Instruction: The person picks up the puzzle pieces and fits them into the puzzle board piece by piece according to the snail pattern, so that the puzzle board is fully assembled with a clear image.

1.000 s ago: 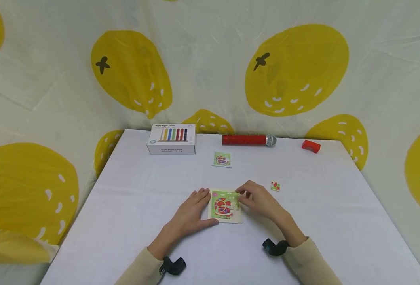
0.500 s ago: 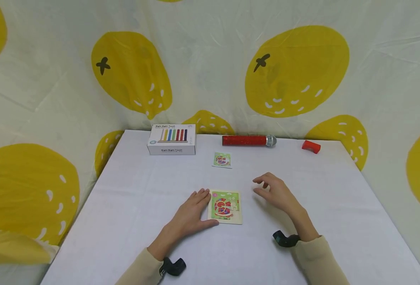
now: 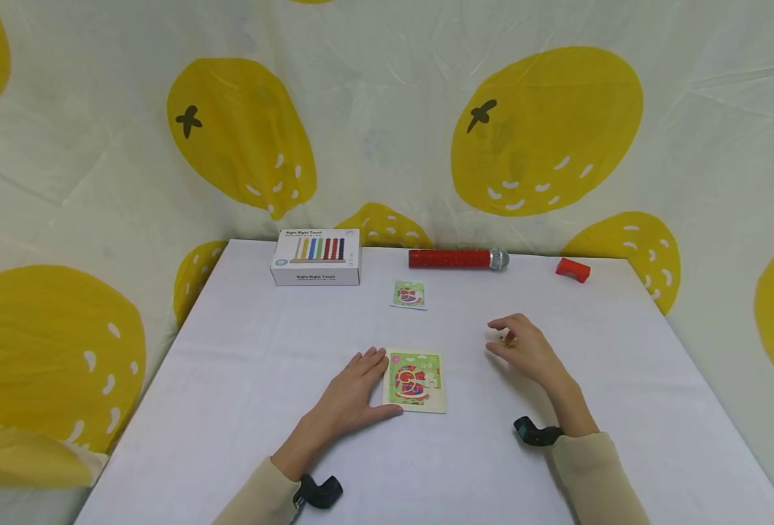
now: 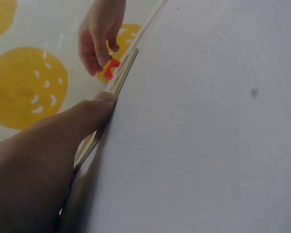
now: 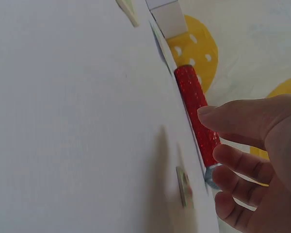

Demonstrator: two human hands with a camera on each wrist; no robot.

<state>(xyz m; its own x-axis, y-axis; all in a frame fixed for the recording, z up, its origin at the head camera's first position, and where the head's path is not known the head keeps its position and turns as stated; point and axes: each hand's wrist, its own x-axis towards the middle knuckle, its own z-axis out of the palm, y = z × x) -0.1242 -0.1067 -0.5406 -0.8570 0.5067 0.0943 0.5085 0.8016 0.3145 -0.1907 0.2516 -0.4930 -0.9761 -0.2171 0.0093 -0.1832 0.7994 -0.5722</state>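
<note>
My left hand (image 3: 350,394) rests at the left side of a wooden jigsaw puzzle board (image 3: 436,403), fingers straight along its edge and thumb at its lower left corner. The board carries a green picture with a red and purple swirl, and its lower right part is bare wood. To the right, my right hand (image 3: 527,354) hovers over a loose puzzle piece (image 3: 508,341), thumb and fingers apart around it. In the right wrist view that puzzle piece (image 5: 185,187) lies on the white table, apart from the fingertips and partly in shadow.
A small picture card (image 3: 409,294) lies behind the board. Along the table's far edge are a white box (image 3: 316,257), a red microphone-shaped tube (image 3: 452,259) with a silver end, and a red arched block (image 3: 573,270). A lemon-print curtain (image 3: 387,131) hangs behind.
My right hand has left the puzzle board's upper right corner and moved right, over the loose puzzle piece. My left hand and the board have stayed put.
</note>
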